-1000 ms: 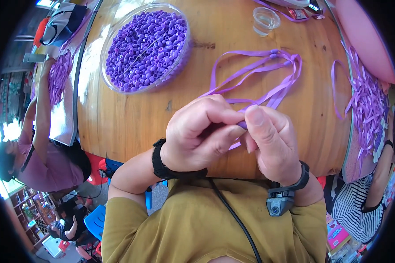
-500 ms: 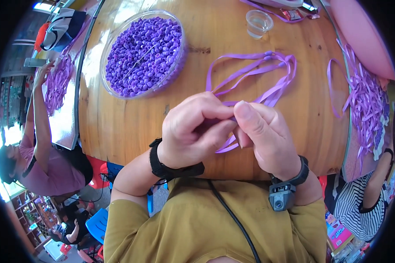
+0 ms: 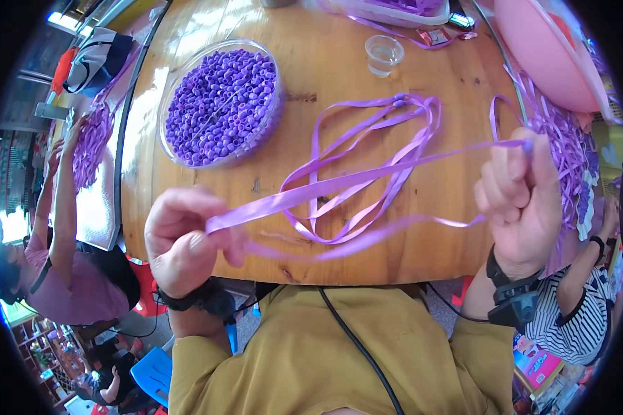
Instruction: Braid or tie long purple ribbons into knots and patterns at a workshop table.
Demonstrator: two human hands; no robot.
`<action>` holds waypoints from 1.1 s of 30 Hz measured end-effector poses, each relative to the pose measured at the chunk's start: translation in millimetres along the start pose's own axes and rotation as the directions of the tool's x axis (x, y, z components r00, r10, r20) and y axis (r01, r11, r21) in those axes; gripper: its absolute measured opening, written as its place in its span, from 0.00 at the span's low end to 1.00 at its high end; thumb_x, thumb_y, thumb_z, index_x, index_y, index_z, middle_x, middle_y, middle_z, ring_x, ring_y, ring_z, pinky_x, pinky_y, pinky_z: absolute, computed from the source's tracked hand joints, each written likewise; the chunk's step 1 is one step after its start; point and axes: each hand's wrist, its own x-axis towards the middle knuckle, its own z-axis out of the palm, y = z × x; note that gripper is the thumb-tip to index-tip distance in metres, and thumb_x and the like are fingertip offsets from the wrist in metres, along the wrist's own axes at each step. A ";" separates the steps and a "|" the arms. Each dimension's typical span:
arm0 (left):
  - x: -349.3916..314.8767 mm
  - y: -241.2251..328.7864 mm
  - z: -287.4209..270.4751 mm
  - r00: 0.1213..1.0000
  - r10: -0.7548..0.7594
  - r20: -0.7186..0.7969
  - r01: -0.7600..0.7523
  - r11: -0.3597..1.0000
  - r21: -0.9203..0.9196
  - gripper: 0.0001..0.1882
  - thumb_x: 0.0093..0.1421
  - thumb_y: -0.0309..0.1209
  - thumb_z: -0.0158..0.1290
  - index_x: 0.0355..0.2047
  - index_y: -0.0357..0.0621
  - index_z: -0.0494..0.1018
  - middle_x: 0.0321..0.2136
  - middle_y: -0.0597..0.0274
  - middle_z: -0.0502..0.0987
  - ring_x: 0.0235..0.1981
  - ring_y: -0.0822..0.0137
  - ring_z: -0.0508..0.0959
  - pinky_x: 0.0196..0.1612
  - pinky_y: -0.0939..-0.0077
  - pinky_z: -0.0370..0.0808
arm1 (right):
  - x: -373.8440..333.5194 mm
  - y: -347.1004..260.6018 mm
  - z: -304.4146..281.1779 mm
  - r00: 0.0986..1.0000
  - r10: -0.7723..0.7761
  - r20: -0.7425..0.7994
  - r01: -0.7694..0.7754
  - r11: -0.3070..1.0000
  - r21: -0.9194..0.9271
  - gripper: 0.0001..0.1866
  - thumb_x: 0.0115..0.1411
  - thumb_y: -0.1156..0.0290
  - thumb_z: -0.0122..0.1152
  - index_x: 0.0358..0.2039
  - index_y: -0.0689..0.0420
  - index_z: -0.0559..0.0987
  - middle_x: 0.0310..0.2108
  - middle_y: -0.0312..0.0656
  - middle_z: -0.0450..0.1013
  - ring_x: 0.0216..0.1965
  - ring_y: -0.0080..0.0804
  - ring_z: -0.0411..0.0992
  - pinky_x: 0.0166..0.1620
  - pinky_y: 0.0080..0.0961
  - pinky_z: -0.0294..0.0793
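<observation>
A purple ribbon (image 3: 325, 188) stretches between my hands, above the table. My left hand (image 3: 190, 238) is closed on its left end, fingers bent and slightly blurred. At the right, my right hand (image 3: 519, 200) pinches the ribbon by a small purple bead (image 3: 528, 145) at the fingertips. The ribbon's other strand sags below, blurred. Under it on the table lie looped purple ribbons (image 3: 429, 128) with purple beads (image 3: 399, 101) at their far end. Beyond my left hand stands a round clear tub (image 3: 279, 104) full of purple pony beads (image 3: 218, 104).
On the wooden table (image 3: 339, 76), a small clear cup (image 3: 383, 57) stands far right of the tub. A pink basin (image 3: 543, 52) and a heap of purple ribbons (image 3: 564, 155) are at the right. One person (image 3: 76, 290) works at left, another in stripes (image 3: 571, 318) at right.
My hands have moved from together in the middle to wide apart, drawing the ribbon out between them. The bead now shows at my right fingertips. The view has shifted slightly.
</observation>
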 end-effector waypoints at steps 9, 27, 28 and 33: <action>14.0 -27.2 -6.0 1.000 0.005 0.005 -0.007 0.435 0.901 0.15 0.52 0.23 0.50 0.42 0.36 0.69 0.40 0.56 0.72 0.40 0.65 0.72 0.44 0.75 0.67 | 47.3 52.5 -55.8 0.925 -0.379 -0.017 0.113 0.319 -0.941 0.24 0.57 0.58 0.54 0.47 0.64 0.68 0.38 0.46 0.69 0.42 0.31 0.68 0.46 0.25 0.66; 105.2 16.2 94.0 0.934 -0.119 0.336 -0.250 0.450 0.857 0.08 0.51 0.23 0.50 0.33 0.35 0.73 0.31 0.56 0.74 0.34 0.64 0.74 0.37 0.76 0.69 | 26.6 53.9 -47.2 0.968 -0.212 0.138 0.218 0.422 -0.880 0.10 0.55 0.66 0.54 0.29 0.61 0.76 0.22 0.45 0.71 0.25 0.35 0.71 0.29 0.27 0.68; 111.2 14.1 104.6 0.915 -0.170 0.366 -0.251 0.469 0.847 0.08 0.51 0.24 0.50 0.33 0.35 0.73 0.31 0.57 0.74 0.33 0.64 0.74 0.36 0.76 0.69 | 28.9 51.7 -52.2 0.965 -0.225 0.133 0.206 0.342 -0.917 0.10 0.55 0.66 0.54 0.28 0.61 0.76 0.24 0.46 0.72 0.26 0.38 0.71 0.29 0.29 0.68; 161.6 -35.1 156.0 0.732 -0.228 0.642 -0.496 0.469 0.731 0.07 0.54 0.27 0.49 0.30 0.35 0.72 0.26 0.55 0.71 0.30 0.59 0.73 0.33 0.72 0.69 | 30.8 47.9 -51.2 0.986 -0.061 0.158 0.168 0.255 -0.952 0.11 0.53 0.65 0.52 0.22 0.60 0.73 0.20 0.48 0.70 0.24 0.46 0.70 0.27 0.37 0.68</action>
